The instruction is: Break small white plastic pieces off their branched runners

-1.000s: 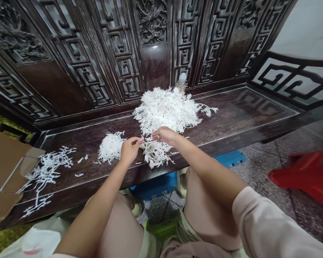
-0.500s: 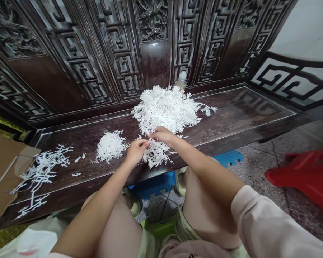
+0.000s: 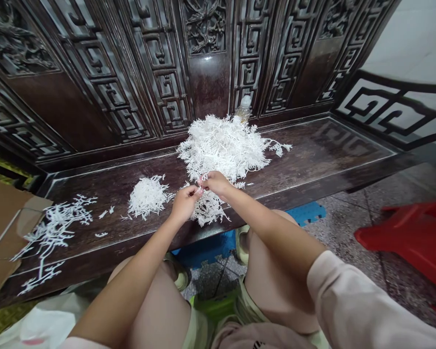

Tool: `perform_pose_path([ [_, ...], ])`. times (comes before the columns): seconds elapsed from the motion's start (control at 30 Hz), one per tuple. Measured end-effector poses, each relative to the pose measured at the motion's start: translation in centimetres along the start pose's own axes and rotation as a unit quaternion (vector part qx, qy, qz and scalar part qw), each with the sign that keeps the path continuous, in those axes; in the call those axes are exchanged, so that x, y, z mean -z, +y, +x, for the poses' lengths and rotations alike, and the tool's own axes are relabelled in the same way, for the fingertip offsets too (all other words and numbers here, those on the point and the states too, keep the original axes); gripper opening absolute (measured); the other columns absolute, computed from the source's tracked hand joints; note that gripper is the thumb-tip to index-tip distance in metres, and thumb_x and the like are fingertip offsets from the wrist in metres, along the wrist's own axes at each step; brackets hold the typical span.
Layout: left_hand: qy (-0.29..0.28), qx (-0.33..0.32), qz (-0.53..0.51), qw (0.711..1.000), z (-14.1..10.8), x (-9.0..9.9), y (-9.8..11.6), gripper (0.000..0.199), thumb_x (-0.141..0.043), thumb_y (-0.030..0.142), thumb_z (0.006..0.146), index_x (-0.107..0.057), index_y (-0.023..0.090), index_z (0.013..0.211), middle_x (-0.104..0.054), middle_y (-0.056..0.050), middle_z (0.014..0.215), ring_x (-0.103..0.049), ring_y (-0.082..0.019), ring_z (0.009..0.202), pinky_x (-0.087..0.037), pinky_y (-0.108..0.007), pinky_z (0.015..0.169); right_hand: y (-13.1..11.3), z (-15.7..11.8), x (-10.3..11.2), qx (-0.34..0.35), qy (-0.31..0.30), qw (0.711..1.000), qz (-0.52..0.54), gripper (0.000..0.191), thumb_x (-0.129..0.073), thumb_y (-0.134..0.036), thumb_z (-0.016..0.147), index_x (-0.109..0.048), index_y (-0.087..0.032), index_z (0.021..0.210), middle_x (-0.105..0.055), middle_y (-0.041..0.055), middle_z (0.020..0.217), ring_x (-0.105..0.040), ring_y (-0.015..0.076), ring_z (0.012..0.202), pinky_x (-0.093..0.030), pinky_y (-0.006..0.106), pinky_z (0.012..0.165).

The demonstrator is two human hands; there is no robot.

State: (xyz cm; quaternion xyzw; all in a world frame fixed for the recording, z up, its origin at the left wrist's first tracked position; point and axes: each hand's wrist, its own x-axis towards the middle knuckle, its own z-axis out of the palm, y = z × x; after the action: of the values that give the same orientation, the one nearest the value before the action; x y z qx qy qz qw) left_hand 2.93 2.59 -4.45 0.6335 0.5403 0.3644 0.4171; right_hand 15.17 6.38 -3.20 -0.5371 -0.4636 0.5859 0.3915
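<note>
well, both hands are brought together over the near edge of the dark wooden bench, their fingertips almost meeting. the right hand has its thumb and fingers pinched on a thin white sprig. the left hand is closed too, thumb against fingers, just beside the right one; whatever sits in that pinch is too small for me to tell.

the sprig is up at the fingertips, in front of a big white heap of feathery, branching pieces. right below the hands, at the near edge, lies a smaller tangled clump, partly covered by them. to the left of the left hand there's a low white pile, and farther left, past a few loose bits, some barer white branches spread beside a cardboard box.

behind the big heap, a clear bottle with a whitish cap stands near the carved back panel. one long sprig pokes out of the heap's right side. a red plastic stool is down on the right, well apart from the hands.
</note>
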Motion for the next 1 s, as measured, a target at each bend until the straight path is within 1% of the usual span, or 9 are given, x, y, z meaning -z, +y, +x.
perform_pose_path([
  [0.3, 0.021, -0.026, -0.014, 0.999, 0.1, -0.3, -0.2, 0.025, -0.049, 0.031, 0.069, -0.039, 0.016, 0.051, -0.034, 0.004, 0.051, -0.033, -0.009, 0.053, -0.024, -0.022, 0.053, 1.2, 0.0, -1.4, 0.045, 0.149, 0.988, -0.012, 0.002, -0.055, -0.013, 0.060, -0.054, -0.013, 0.060, -0.052, -0.0023, 0.055, -0.048, 0.0086, 0.054, -0.038, 0.021, 0.053],
  [0.57, 0.037, -0.026, -0.023, 0.999, 0.2, -0.9, -0.1, 0.020, -0.049, 0.027, 0.068, -0.043, 0.016, 0.053, -0.035, 0.004, 0.052, -0.032, -0.009, 0.054, -0.024, -0.022, 0.053, 2.6, 1.0, -1.5, 0.087, 0.197, 0.974, -0.071, 0.004, -0.054, -0.017, 0.062, -0.055, -0.014, 0.061, -0.055, -0.0011, 0.059, -0.051, 0.0099, 0.059, -0.037, 0.021, 0.057],
  [0.7, 0.047, -0.027, -0.027, 0.998, 0.1, -0.9, 0.2, 0.020, -0.049, 0.027, 0.069, -0.044, 0.016, 0.053, -0.036, 0.004, 0.052, -0.033, -0.009, 0.054, -0.024, -0.022, 0.053, 2.6, 0.9, -1.7, 0.088, 0.205, 0.972, -0.077, 0.005, -0.054, -0.017, 0.064, -0.055, -0.014, 0.061, -0.055, -0.0011, 0.059, -0.050, 0.0097, 0.059, -0.037, 0.021, 0.057],
  [0.77, 0.028, -0.030, -0.029, 0.999, -0.9, -1.4, 0.8, 0.020, -0.050, 0.027, 0.069, -0.045, 0.016, 0.053, -0.037, 0.004, 0.052, -0.034, -0.009, 0.054, -0.025, -0.022, 0.054, 2.1, 1.2, -0.9, 0.079, 0.227, 0.968, -0.070, 0.004, -0.053, -0.016, 0.065, -0.055, -0.014, 0.062, -0.056, -0.0005, 0.062, -0.051, 0.0093, 0.060, -0.038, 0.020, 0.057],
  [0.83, -0.044, -0.047, -0.033, 0.997, -2.5, -2.4, 1.6, 0.021, -0.050, 0.028, 0.070, -0.046, 0.016, 0.053, -0.041, 0.003, 0.054, -0.038, -0.010, 0.056, -0.028, -0.022, 0.055, 1.2, 1.6, 0.7, 0.049, 0.271, 0.960, -0.052, 0.004, -0.052, -0.013, 0.066, -0.054, -0.013, 0.063, -0.057, 0.0005, 0.065, -0.050, 0.0088, 0.062, -0.038, 0.019, 0.057],
  [0.87, -0.093, -0.059, -0.035, 0.993, -3.2, -3.0, 2.1, 0.022, -0.049, 0.029, 0.071, -0.048, 0.016, 0.055, -0.044, 0.002, 0.056, -0.040, -0.011, 0.058, -0.029, -0.022, 0.056, 0.7, 1.9, 1.7, 0.012, 0.296, 0.954, -0.034, 0.005, -0.053, -0.013, 0.066, -0.053, -0.013, 0.061, -0.056, 0.0008, 0.063, -0.050, 0.0088, 0.061, -0.038, 0.019, 0.055],
  [0.9, -0.127, -0.068, -0.029, 0.989, -3.8, -3.4, 2.4, 0.022, -0.048, 0.030, 0.073, -0.050, 0.015, 0.056, -0.047, 0.002, 0.057, -0.042, -0.011, 0.060, -0.031, -0.022, 0.058, 0.3, 2.1, 2.8, -0.010, 0.279, 0.960, -0.011, 0.006, -0.055, -0.013, 0.066, -0.052, -0.013, 0.061, -0.055, 0.0007, 0.060, -0.049, 0.0088, 0.061, -0.038, 0.019, 0.054],
  [0.93, -0.127, -0.070, -0.015, 0.989, -4.2, -3.8, 2.6, 0.023, -0.046, 0.030, 0.074, -0.051, 0.015, 0.057, -0.048, 0.001, 0.058, -0.044, -0.012, 0.060, -0.032, -0.022, 0.059, -0.1, 2.3, 3.7, -0.028, 0.229, 0.973, 0.021, 0.008, -0.056, -0.011, 0.067, -0.051, -0.013, 0.061, -0.054, 0.0006, 0.057, -0.049, 0.0081, 0.060, -0.039, 0.018, 0.054],
  [1.0, -0.058, -0.068, 0.027, 0.996, -3.9, -3.7, 2.6, 0.023, -0.046, 0.031, 0.075, -0.055, 0.015, 0.059, -0.052, 0.000, 0.060, -0.046, -0.012, 0.062, -0.032, -0.023, 0.060, -0.6, 2.3, 5.0, -0.055, 0.170, 0.983, 0.039, 0.012, -0.058, -0.009, 0.066, -0.050, -0.012, 0.058, -0.052, 0.0011, 0.052, -0.050, 0.0079, 0.054, -0.040, 0.019, 0.051],
])
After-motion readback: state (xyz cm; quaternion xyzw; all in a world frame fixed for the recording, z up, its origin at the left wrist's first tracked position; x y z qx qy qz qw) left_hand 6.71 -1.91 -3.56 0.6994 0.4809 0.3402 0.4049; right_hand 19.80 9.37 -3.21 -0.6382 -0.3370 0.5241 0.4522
